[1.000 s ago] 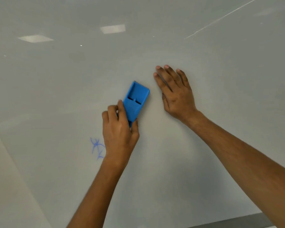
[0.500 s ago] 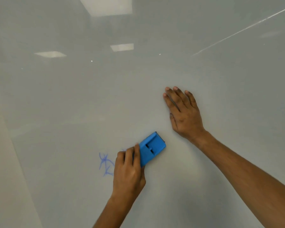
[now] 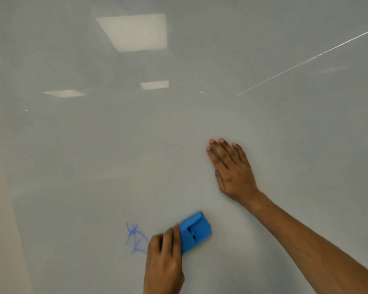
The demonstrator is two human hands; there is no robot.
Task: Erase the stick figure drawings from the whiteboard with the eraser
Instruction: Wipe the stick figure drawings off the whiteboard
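eraser (image 3: pixel 194 231) within left-hand fingers (image 3: pixel 175 234)

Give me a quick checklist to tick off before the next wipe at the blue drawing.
1. Eraser held in left hand: ok, fingers wrapped around its near end.
2. Eraser flat on the whiteboard: cannot tell, the contact face is hidden.
3. Drawing remaining: not ok, blue lines sit just left of the left hand.
4. Eraser over the drawing: not ok, it lies to the right of it.
5. Right hand clear of the wipe path: ok, spread flat on the board, above and right of the eraser.
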